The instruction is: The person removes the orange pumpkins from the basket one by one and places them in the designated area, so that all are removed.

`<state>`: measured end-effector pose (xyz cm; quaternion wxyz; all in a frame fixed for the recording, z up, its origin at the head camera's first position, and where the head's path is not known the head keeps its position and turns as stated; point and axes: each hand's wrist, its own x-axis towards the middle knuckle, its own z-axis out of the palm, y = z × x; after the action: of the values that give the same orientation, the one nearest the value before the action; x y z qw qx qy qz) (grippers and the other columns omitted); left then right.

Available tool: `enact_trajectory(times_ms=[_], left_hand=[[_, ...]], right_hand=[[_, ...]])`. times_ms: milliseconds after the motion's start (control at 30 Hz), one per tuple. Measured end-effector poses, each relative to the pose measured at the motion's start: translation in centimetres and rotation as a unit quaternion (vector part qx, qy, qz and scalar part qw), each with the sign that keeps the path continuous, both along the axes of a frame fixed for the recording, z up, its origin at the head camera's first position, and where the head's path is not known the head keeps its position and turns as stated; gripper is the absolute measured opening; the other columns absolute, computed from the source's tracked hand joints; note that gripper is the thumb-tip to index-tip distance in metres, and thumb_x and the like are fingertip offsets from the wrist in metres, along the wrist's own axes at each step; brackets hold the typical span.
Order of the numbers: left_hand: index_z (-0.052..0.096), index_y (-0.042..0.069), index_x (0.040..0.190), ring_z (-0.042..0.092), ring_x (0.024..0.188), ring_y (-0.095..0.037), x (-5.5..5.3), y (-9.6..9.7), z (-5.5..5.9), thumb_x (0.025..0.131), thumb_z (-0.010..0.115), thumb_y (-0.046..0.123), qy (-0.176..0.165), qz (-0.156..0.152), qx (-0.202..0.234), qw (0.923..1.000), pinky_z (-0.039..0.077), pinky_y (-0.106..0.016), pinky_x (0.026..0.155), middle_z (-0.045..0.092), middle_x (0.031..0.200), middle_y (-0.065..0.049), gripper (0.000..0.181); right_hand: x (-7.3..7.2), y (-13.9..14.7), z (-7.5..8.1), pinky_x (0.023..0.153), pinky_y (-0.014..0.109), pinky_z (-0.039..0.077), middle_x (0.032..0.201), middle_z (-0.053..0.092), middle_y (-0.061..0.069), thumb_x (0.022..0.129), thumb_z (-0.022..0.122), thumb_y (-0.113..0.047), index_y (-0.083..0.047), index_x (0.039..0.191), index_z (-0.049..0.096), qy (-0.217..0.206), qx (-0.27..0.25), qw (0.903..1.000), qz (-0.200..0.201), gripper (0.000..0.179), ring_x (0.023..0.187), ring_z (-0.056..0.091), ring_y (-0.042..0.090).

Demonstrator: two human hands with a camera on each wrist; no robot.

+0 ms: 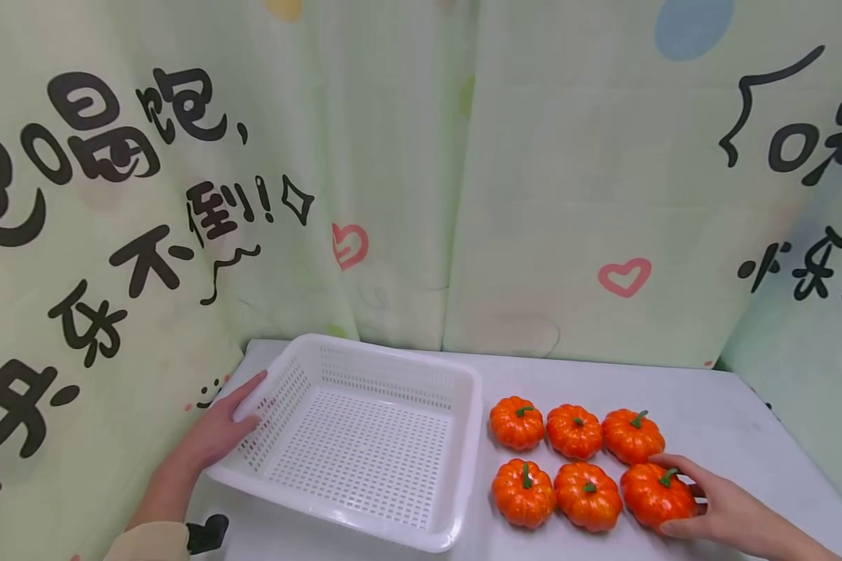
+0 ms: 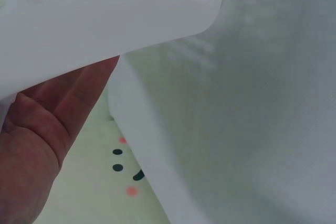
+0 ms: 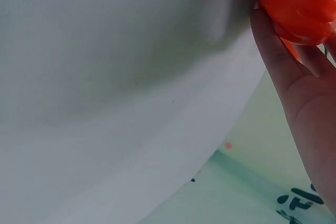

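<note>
A white perforated plastic basket (image 1: 465,436) sits on the left part of the white table, its slotted floor in full view. My left hand (image 1: 221,425) holds its left side, the thumb at the rim; in the left wrist view the fingers (image 2: 86,90) reach beneath the basket wall and their tips are hidden. To the right of the basket, small shiny orange pumpkins with green stems stand in two rows. My right hand (image 1: 709,499) grips the front-right pumpkin (image 1: 652,492), fingers behind it and thumb at its front. That pumpkin (image 3: 299,6) also shows in the right wrist view.
The other pumpkins are close by: back-left (image 1: 516,423), back-middle (image 1: 574,431), back-right (image 1: 631,435), front-left (image 1: 523,493) and front-middle (image 1: 589,496). A pale green printed curtain (image 1: 533,234) hangs behind and beside the table (image 1: 716,413).
</note>
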<state>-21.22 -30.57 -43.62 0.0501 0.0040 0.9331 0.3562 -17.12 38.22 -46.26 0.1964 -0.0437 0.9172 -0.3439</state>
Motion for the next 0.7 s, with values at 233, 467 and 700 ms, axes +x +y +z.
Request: enact_trajectory(times_ms=[233,467,700], left_hand=[[0.021,0.013,0.162,0.041,0.13,-0.052,-0.12,-0.06,-0.12,0.101,0.057,0.018,-0.002,0.0,-0.001,1.0,0.043,-0.062,0.099,0.022,0.16,-0.031,0.071],[0.022,0.013,0.162,0.043,0.127,-0.051,-0.02,-0.07,-0.03,0.101,0.057,0.018,0.0,0.0,-0.002,1.0,0.045,-0.06,0.097,0.023,0.159,-0.032,0.071],[0.021,0.013,0.162,0.045,0.125,-0.049,-0.04,-0.03,0.02,0.101,0.057,0.018,-0.003,0.001,-0.001,1.0,0.047,-0.057,0.094,0.023,0.159,-0.032,0.071]], right_hand=[[0.06,0.09,-0.32,0.081,0.049,0.058,0.133,0.049,0.033,0.087,0.08,-0.028,0.007,0.145,0.036,-0.005,-0.008,0.9999,-0.007,0.081,0.106,0.058,0.034],[0.11,0.02,-0.5,0.083,0.052,0.057,0.135,0.047,0.035,0.087,0.08,-0.028,0.007,0.146,0.033,-0.014,-0.005,0.9998,-0.015,0.083,0.108,0.057,0.036],[0.15,-0.13,-0.62,0.083,0.054,0.056,0.135,0.048,0.034,0.086,0.081,-0.03,0.005,0.146,0.035,-0.006,0.011,0.9998,-0.019,0.084,0.109,0.056,0.036]])
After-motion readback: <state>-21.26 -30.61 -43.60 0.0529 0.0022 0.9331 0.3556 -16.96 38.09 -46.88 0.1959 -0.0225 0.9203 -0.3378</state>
